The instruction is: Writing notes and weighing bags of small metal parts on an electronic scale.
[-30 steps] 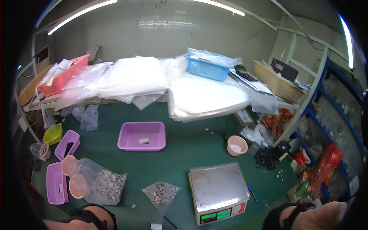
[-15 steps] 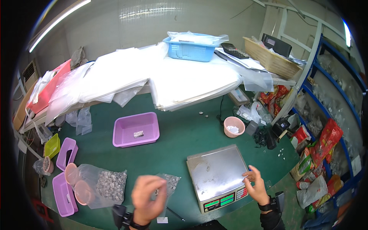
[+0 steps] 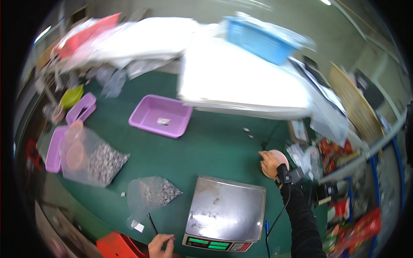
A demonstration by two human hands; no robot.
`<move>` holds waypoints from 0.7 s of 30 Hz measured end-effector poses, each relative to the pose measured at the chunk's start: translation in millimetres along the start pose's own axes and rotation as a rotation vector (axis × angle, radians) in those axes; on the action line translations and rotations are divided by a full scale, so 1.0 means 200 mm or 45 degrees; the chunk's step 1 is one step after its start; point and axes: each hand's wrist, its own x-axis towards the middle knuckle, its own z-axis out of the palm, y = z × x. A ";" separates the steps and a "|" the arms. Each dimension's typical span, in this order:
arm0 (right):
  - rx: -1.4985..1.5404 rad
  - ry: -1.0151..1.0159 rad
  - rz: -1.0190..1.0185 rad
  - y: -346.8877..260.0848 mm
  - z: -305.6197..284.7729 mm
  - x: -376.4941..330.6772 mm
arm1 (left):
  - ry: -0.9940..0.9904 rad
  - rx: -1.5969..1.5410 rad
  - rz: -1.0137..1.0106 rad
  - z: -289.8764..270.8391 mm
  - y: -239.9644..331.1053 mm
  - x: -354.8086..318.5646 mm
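My right hand (image 3: 271, 163) is over the small pink cup (image 3: 282, 158) at the right of the table, fingers apart and covering much of its mouth. I cannot see whether they touch anything inside. At the lower edge, my left hand (image 3: 161, 246) has its fingers loosely bent, with nothing visible between them, just below a black pen (image 3: 152, 223). Between the hands stands a scale (image 3: 226, 208) with a bare metal plate and a lit green display. Left of it lies a clear bag of small grey pieces (image 3: 165, 193), with a white slip (image 3: 137, 226) below.
A larger bag of grey pieces (image 3: 107, 165) lies at left, by purple baskets (image 3: 53, 150). A purple tray (image 3: 148, 120) holding a small packet is mid-table. White sheets (image 3: 245, 81) and a blue basket (image 3: 258, 38) lie on the shelf. A blue pen (image 3: 266, 227) lies right of the scale.
My right hand has gone from the scale's right edge forward to the pink cup. My left hand has dropped back from the small bag to the lower edge. The whole view has turned and shifted.
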 end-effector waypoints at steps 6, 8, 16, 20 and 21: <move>-0.015 -0.255 0.326 0.32 0.36 0.31 | 0.381 0.093 -0.308 0.11 -0.21 -0.24; -0.044 -0.315 0.279 0.42 0.48 0.36 | 0.364 0.118 -0.556 0.13 -0.28 -0.33; -0.193 -0.205 0.563 0.87 0.94 0.54 | 0.498 0.276 -1.076 0.23 -0.46 -0.55; -0.192 -0.186 0.746 0.97 1.13 0.52 | 0.490 0.413 -1.048 0.26 -0.49 -0.55; -0.248 -0.183 0.748 0.99 1.14 0.51 | 0.490 0.404 -1.040 0.27 -0.50 -0.55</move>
